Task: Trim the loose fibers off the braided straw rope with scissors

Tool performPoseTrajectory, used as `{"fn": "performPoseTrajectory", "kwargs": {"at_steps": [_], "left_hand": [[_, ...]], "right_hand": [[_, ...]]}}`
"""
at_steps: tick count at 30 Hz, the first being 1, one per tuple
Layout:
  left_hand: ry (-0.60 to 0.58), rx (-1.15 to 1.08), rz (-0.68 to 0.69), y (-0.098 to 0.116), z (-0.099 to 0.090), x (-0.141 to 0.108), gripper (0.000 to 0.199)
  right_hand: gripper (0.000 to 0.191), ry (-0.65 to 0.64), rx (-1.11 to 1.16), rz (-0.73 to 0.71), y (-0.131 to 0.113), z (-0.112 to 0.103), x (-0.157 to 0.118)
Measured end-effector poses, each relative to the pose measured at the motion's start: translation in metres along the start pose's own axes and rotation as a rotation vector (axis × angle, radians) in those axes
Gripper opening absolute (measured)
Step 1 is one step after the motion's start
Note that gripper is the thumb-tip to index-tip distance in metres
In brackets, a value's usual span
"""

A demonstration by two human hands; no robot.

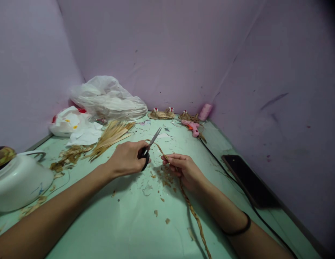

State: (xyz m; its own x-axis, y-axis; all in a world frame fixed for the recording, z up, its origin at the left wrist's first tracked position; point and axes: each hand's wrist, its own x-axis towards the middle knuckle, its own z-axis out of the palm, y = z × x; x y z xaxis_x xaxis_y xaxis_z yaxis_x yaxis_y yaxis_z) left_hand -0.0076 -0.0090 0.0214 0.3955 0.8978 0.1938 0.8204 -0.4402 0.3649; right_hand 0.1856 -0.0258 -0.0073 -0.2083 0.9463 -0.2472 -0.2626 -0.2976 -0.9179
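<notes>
My left hand [129,157] is closed round the black handles of a pair of scissors [155,139], whose blades point up and away to the right. A braided cord of dry plant fibre [193,214] runs from the near edge of view up to my right hand [185,166], which pinches it between thumb and fingers. Past those fingers, the cord's thin far end curves left behind the scissor blades towards my left hand. Whether the left fingers touch that end is hidden. Small tan scraps [167,176] lie on the table below both hands.
Dry fibre strips [110,138] and white plastic bags [108,100] lie at the back left; a white pot [21,183] stands nearer. Woven pieces [162,114], a pink thread spool [205,112] and a pink glue gun [191,127] sit at the back. A phone [248,180] and black cable line the right.
</notes>
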Motion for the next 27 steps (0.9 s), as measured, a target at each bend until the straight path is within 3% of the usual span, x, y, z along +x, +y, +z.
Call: {"fn": "performPoseTrajectory", "kwargs": {"at_steps": [6, 9, 27], "left_hand": [[-0.108, 0.290, 0.189, 0.012, 0.000, -0.006, 0.029], [-0.138, 0.392, 0.214, 0.015, 0.004, -0.007, 0.031], [-0.236, 0.445, 0.231, 0.011, 0.007, -0.006, 0.034]], "right_hand": [[0.017, -0.006, -0.054, -0.082, 0.003, 0.000, 0.001], [0.013, 0.015, -0.130, -0.124, 0.005, 0.000, 0.001], [0.015, 0.055, -0.231, -0.131, 0.003, 0.000, -0.002]]}}
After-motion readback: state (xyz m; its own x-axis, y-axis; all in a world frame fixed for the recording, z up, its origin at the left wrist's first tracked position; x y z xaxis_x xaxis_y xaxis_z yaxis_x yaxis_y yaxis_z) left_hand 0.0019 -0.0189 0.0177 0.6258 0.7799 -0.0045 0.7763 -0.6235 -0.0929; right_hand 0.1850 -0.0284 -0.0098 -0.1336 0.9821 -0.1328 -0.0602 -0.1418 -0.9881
